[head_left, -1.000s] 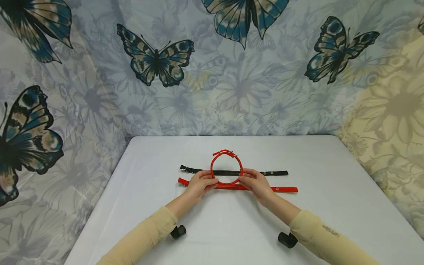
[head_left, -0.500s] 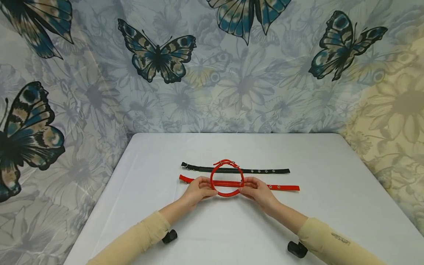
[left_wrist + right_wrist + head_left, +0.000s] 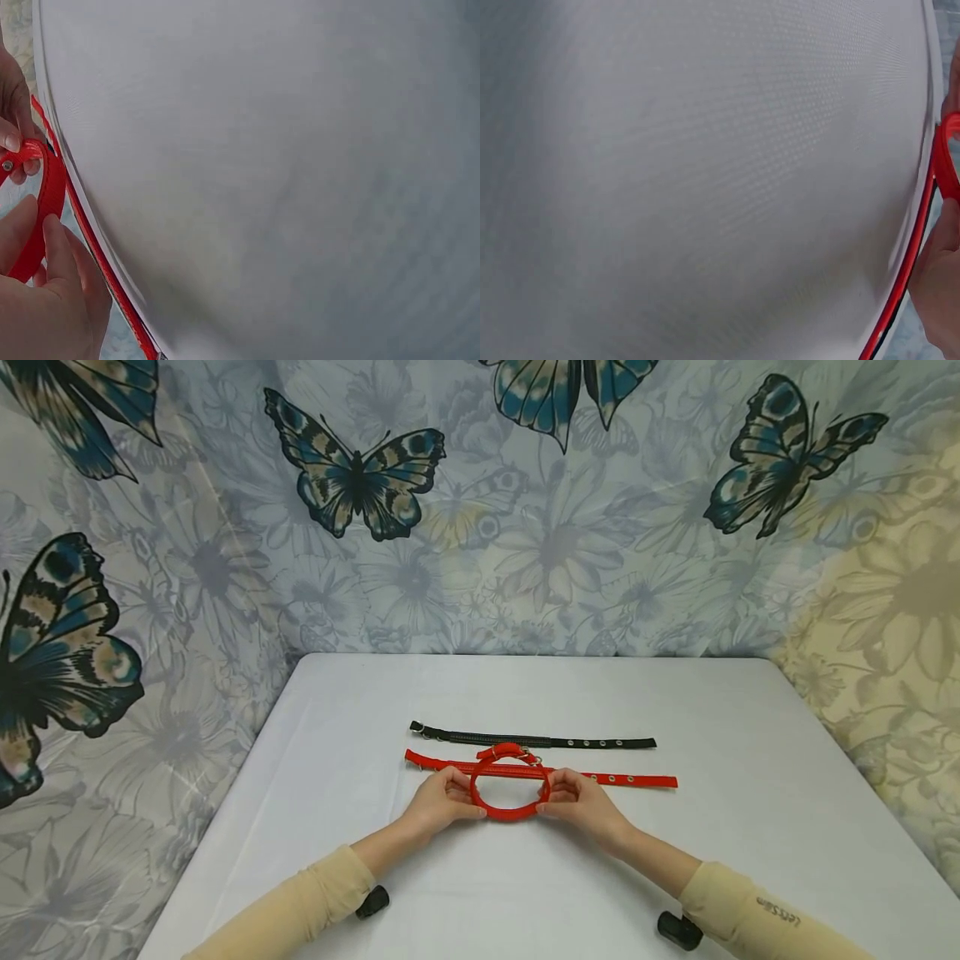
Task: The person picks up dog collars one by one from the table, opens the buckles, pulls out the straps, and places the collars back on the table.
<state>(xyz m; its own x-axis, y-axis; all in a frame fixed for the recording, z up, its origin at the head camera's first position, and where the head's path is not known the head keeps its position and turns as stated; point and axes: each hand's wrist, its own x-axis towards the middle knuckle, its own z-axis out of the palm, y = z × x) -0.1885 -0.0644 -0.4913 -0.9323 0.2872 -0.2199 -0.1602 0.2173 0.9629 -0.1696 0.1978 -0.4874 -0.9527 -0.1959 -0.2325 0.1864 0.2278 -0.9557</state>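
A red buckled collar (image 3: 509,814), closed into a ring, is held between both hands, its buckle on the far side. My left hand (image 3: 442,802) pinches the ring's left side between thumb and fingers. On the opposite side, my right hand (image 3: 585,806) pinches it the same way. Behind the ring a second red collar (image 3: 637,781) lies stretched out flat, with metal eyelets toward its right end. Farther back a black collar (image 3: 487,738) lies roughly parallel to it. In the left wrist view the ring (image 3: 52,187) shows its strap face and a metal stud.
The white-covered table (image 3: 337,693) reaches back to a fabric backdrop (image 3: 525,568) printed with butterflies and flowers. Black wrist-worn devices (image 3: 372,902) show under the cuffs of the beige sleeves (image 3: 300,893).
Both hands have drawn the red ring nearer to the body and lower, tilting it flatter. The black collar is now uncovered behind it. The head view has shifted slightly.
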